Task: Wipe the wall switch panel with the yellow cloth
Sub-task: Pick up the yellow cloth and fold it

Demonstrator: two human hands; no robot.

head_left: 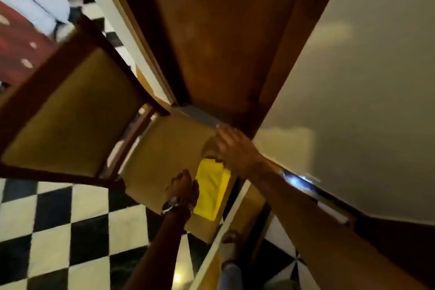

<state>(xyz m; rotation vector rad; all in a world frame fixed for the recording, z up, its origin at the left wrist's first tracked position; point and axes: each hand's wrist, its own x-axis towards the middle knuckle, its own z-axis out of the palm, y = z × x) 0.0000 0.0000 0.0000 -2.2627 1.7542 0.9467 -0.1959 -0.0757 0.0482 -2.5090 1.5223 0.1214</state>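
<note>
The yellow cloth [211,192] lies folded into a long, flat rectangle on the tan seat of a wooden chair [164,148], near the seat's right edge. The left hand [182,187] sits just beside the cloth's left edge, fingers curled close together, a watch [171,203] on the wrist; whether it touches the cloth I cannot tell. The right hand [231,146] reaches over the cloth's far end, fingers spread flat and holding nothing, though blur hides the fingertips. The seat stands close against a brown door [223,42] and a cream wall [364,89]. Black and white floor tiles [70,230] lie open to the left. No switch panel can be made out.
</note>
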